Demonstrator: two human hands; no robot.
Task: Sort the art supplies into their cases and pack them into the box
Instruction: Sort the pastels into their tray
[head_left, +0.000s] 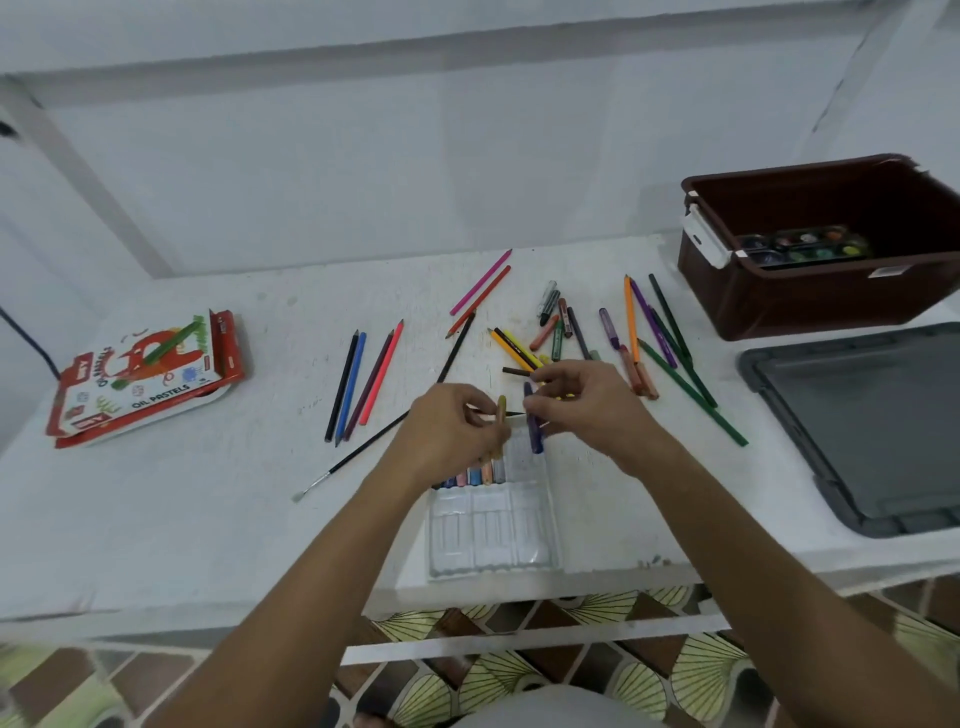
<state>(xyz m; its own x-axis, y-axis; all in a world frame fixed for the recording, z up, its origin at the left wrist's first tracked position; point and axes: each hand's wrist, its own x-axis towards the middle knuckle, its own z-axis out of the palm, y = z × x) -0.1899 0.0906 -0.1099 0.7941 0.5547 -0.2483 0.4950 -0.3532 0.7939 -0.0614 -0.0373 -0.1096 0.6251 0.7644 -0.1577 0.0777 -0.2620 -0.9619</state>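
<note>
1. Take the clear plastic crayon tray (493, 540) on the white table (208, 519) as your landmark; it lies just in front of you, near the table's front edge
2. Your left hand (449, 434) hovers over the tray's far end, fingers curled, pinching an olive-yellow oil pastel stick (501, 415) held roughly upright
3. Your right hand (582, 400) sits just right of the left, above the same far end, fingers curled around a dark blue oil pastel stick (534, 431) that points down towards the tray
4. A short row of pastel sticks in the tray (475, 475) fills its far-left part, partly hidden under your left hand; the nearer slots show bare plastic
5. Beyond the tray and to its right lies a loose scatter of colour pencils and crayons (613, 338); four more pencils (363, 379) lie side by side beyond it to the left
6. A thin black-handled paintbrush (363, 452) lies slanted just left of the tray
7. Well left of the tray rests the red and white cardboard oil pastels case (145, 379), with a green stick lying on its cover
8. Far right and beyond the tray stands the dark brown plastic box (821, 291), with a watercolour palette (802, 244) inside
9. The grey plastic lid (872, 426) lies flat to the tray's right, in front of the box
</note>
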